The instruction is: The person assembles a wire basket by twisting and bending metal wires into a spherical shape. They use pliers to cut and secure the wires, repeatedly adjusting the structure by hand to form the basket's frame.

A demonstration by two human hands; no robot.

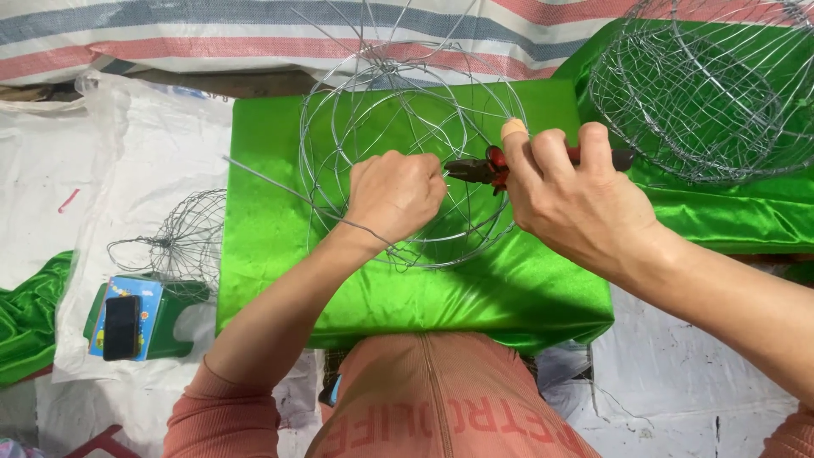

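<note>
The round wire frame (407,161) lies flat on the green-covered bench (280,254), steadied there by the left hand (394,195), fingers curled shut around its wires. The right hand (572,199) grips red-handled pliers (487,170), fingers closed tight, nose meeting the wire beside the left fist.

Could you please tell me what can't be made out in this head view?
- Pliers handles: wrapped by the right hand.
- Left hand fingertips: curled under, so their grip on the wire frame is hidden.
- Wire basket: cut off by the top edge.
</note>
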